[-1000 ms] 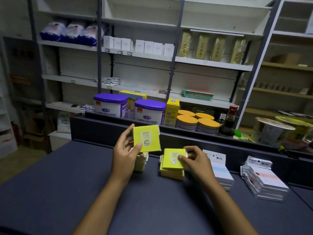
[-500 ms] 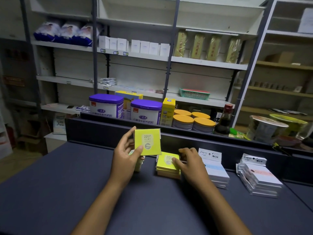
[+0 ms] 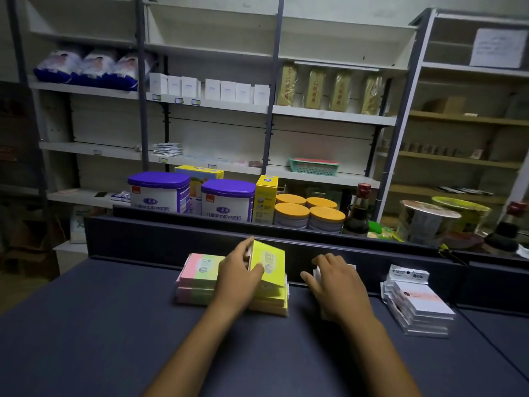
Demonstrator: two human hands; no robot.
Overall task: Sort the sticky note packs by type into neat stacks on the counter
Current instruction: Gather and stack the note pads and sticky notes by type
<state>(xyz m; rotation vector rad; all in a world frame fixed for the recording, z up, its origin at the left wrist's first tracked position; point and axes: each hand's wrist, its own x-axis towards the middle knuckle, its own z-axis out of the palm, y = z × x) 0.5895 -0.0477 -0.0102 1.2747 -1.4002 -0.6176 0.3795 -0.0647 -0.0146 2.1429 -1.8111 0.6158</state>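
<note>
Counter [image 3: 86, 339] dark, both forearms reaching in across it. Left hand [image 3: 237, 277] pinching tilted yellow pack [image 3: 269, 263] above yellow stack [image 3: 272, 299]; pink-green stack [image 3: 197, 279] just left. Right hand [image 3: 337, 285] resting, fingers loosely curled, over white packs [image 3: 350, 267], grip unclear. White stack [image 3: 419, 305] well right. Beyond ledge: purple-lidded tins [image 3: 227, 200], orange-lidded jars [image 3: 309, 214], shelves [image 3: 329, 116].

Both forearms reach forward from the bottom of the frame. The left hand [image 3: 239, 277] pinches something between thumb and fingers at centre; the right hand [image 3: 337, 285] lies palm-down, fingers loosely bent, at centre right.
</note>
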